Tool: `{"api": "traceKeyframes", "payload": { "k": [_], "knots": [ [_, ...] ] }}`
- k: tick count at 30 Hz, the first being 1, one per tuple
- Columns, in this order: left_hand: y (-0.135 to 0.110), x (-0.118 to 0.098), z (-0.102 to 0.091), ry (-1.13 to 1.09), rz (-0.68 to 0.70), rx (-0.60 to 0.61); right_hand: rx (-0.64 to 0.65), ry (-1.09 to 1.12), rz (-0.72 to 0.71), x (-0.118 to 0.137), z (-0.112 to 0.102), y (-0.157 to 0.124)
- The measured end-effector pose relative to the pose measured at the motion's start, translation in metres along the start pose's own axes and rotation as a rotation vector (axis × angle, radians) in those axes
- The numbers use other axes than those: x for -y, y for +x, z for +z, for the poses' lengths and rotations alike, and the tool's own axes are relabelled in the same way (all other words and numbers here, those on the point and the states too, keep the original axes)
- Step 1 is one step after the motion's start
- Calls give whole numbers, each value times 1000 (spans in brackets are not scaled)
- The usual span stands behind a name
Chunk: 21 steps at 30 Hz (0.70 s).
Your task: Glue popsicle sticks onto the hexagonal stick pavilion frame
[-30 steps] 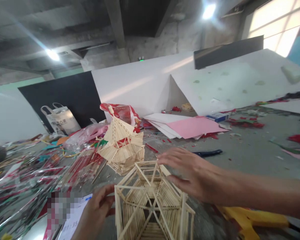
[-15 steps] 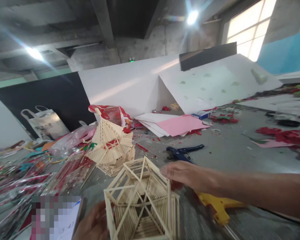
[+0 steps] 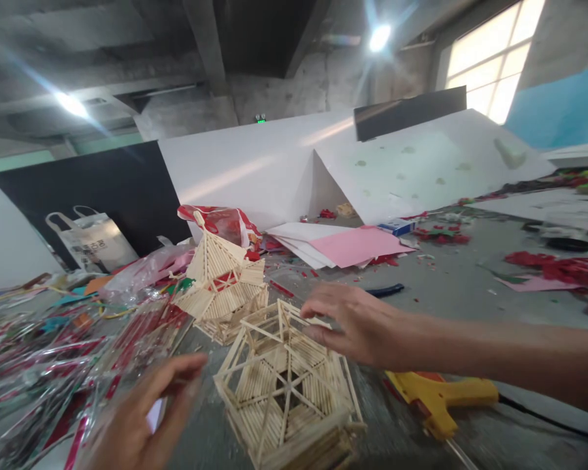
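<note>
A hexagonal frame of wooden sticks (image 3: pixel 287 385) lies on the grey table in front of me. My right hand (image 3: pixel 353 321) rests its fingertips on the frame's upper right rim, fingers bent and apart. Off to the left, my left hand (image 3: pixel 142 411) is lifted and blurred, with fingers apart and nothing in them; it is clear of the frame. Behind the frame stands a finished stick pagoda roof (image 3: pixel 220 284) with red trim.
A yellow glue gun (image 3: pixel 441 395) lies right of the frame, under my right forearm. Blue-handled pliers (image 3: pixel 385 290) peek out behind my right hand. Cellophane packets with red sticks (image 3: pixel 53 365) cover the left. Pink and white paper sheets (image 3: pixel 353 245) and white boards stand behind.
The stick frame has tipped down from standing on its side to lying flatter on the table. My left hand has let go of it and moved left. My right hand moved onto its rim.
</note>
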State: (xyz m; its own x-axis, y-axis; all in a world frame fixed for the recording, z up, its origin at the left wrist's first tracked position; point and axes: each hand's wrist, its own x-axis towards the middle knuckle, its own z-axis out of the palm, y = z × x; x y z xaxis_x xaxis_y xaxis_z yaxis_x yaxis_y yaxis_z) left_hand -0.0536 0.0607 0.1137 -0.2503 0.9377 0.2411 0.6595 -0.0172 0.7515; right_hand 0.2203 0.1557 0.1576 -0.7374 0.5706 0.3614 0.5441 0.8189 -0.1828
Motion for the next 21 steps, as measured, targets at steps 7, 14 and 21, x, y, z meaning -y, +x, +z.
{"api": "traceKeyframes", "payload": {
  "k": [7, 14, 21],
  "knots": [
    [51, -42, 33, 378, 352, 499, 84, -15, -68, 26, 18, 5],
    [61, -40, 50, 452, 398, 549, 107, -29, -46, 19, 25, -2],
    [60, -41, 51, 435, 352, 544, 97, -25, 10, 16, 31, 3]
  ]
}}
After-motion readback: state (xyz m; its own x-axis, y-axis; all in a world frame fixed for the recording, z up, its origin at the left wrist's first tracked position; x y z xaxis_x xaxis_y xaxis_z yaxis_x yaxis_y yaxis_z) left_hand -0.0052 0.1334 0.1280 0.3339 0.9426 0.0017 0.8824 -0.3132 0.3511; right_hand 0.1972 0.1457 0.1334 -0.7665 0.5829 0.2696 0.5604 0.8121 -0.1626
